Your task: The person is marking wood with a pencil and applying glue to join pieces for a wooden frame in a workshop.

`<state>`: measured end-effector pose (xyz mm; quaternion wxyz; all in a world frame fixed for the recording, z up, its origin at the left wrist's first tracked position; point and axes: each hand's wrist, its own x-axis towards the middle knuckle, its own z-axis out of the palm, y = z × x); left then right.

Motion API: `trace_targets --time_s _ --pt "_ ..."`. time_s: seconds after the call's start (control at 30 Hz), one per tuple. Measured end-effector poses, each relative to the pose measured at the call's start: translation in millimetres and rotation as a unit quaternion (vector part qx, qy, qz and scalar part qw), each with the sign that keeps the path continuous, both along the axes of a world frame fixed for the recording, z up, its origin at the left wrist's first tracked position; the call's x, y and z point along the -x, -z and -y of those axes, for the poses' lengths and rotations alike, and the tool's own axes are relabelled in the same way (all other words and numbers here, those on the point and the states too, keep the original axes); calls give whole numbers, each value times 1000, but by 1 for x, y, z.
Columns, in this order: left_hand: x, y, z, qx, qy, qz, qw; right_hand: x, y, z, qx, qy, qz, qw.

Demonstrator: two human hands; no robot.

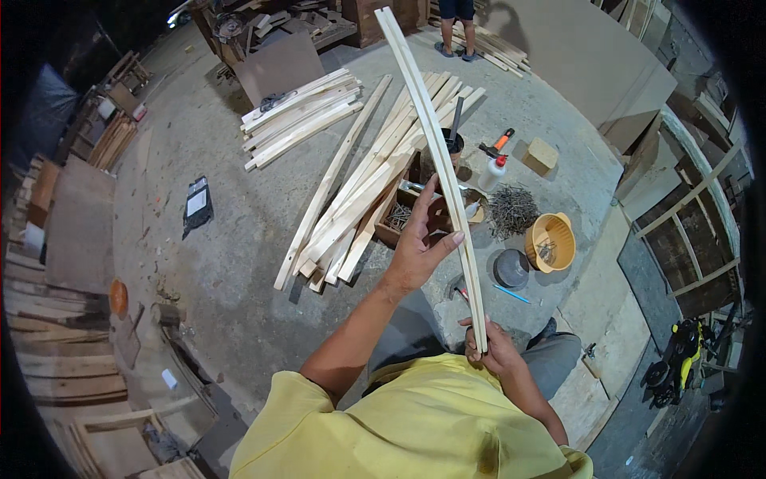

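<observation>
A long pale wooden strip (pixel 436 144) slants up and away from my lap. A dark line runs along its length; whether it is one grooved piece or two side by side, I cannot tell. Low down, near my yellow shirt, my right hand (pixel 496 349) is closed round its near end. Farther up, my left hand (pixel 416 249) steadies it from the left, thumb on its edge and index finger stretched along it. The other left fingers are partly hidden. Beyond the left hand, a wooden box (pixel 389 236) with compartments holds nails and small items.
Wooden strips (pixel 351 203) lie piled on the concrete floor, with a second stack (pixel 299 116) behind. To the right are a nail heap (pixel 513 209), a yellow bowl (pixel 558 239), a white bottle (pixel 492 173), a hammer (pixel 499 144) and a block (pixel 541 156). A person's legs (pixel 458 32) stand far back.
</observation>
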<state>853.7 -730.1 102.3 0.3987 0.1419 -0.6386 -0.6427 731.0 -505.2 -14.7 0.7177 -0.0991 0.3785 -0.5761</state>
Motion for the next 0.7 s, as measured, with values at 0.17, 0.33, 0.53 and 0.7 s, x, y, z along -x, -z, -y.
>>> trace_targets --time_s 0.17,0.33,0.53,0.7 --pt "1 -1 2 -50 10 -28 998 -1 -3 5 -11 -1 -17 1000" --pt "0 8 0 -55 -8 4 998 0 14 0 -4 -18 -51 999" --pt "1 8 -14 -10 -19 -9 1000 -12 22 -1 6 5 -69 998" --pt "1 5 -11 -22 -5 -18 1000 -9 9 3 -17 -18 -55 998"
